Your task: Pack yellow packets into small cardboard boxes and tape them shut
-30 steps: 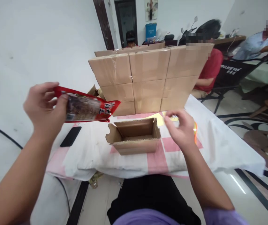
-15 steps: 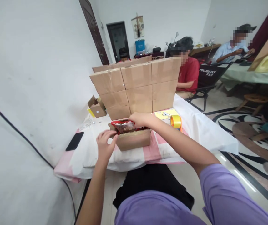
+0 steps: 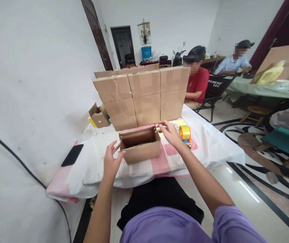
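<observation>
Even, fairly bright indoor light fills the room, its source out of frame. A faint shadow softens the white wall (image 3: 33, 84) beside the open carton (image 3: 100, 118), while the inside of the small cardboard box (image 3: 144, 152) sinks into brown gloom. Glare streaks the polished floor (image 3: 229, 182), and tape glints on the stacked boxes (image 3: 145, 101). The wide lens tilts the dark door (image 3: 96, 33) (quite drunkenly) and stretches the purple sleeve (image 3: 235, 222). Black trousers (image 3: 159, 192) lose nearly all detail; distant objects look soft.
</observation>
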### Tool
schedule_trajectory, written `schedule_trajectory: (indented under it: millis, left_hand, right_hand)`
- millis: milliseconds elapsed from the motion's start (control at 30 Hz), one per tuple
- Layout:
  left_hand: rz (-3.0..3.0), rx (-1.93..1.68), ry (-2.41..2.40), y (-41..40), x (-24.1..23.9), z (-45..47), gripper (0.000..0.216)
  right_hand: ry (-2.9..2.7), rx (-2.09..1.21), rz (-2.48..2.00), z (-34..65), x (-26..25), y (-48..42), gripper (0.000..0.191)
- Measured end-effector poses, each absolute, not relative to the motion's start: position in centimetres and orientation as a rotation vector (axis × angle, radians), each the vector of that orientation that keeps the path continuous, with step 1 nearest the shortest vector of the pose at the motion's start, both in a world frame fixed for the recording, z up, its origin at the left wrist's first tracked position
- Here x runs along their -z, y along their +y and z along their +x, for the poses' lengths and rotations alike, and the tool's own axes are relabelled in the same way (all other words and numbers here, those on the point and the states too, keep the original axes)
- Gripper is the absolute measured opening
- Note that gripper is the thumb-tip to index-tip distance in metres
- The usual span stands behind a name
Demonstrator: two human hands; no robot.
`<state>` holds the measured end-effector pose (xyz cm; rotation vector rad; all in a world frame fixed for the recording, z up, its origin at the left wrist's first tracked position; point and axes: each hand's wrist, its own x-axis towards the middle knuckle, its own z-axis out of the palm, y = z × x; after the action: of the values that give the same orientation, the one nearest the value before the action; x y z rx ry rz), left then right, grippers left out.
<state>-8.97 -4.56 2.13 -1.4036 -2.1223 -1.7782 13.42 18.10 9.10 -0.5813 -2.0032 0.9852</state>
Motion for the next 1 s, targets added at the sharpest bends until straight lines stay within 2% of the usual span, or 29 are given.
schedule_trajectory:
  millis: [67, 167, 300, 433, 600, 800, 1000]
  left_hand:
    - [-1.415, 1.737, -2.188, -4.4, -2.2, -9.4, 0.056]
    - [-1.546, 1.461, -2.145, -4.2, -2.8, -10.5, 0.052]
    - [-1.816, 1.299, -1.995, -3.2, -4.2, -13.0, 0.071]
    - [-2.105, 1.222, -2.049, -1.1, -6.1, -15.6, 0.084]
    - [-2.19, 0.992, -2.195, 1.1, -7.6, -16.1, 0.066]
    - [-2.178, 0.778, -2.305, 0.9, -7.8, -14.7, 0.063]
    - [-2.167, 0.628, -2.355, 0.7, -8.1, -14.2, 0.056]
  right_hand:
    - [-1.944, -1.179, -0.432, 13.7, -7.0, 18.1, 0.036]
    - [-1.887, -1.258, -0.288, 13.4, -5.2, 18.0, 0.038]
    - [-1.83, -1.304, -0.246, 13.0, -4.9, 17.9, 0.038]
    - [-1.747, -1.375, -0.221, 13.0, -4.7, 17.6, 0.035]
    - [-1.732, -1.317, -0.184, 13.1, -3.8, 17.3, 0.032]
    - [-1.804, -1.202, -0.143, 12.8, -3.4, 17.0, 0.033]
    - [-2.072, -0.923, -0.095, 12.9, -4.0, 16.4, 0.049]
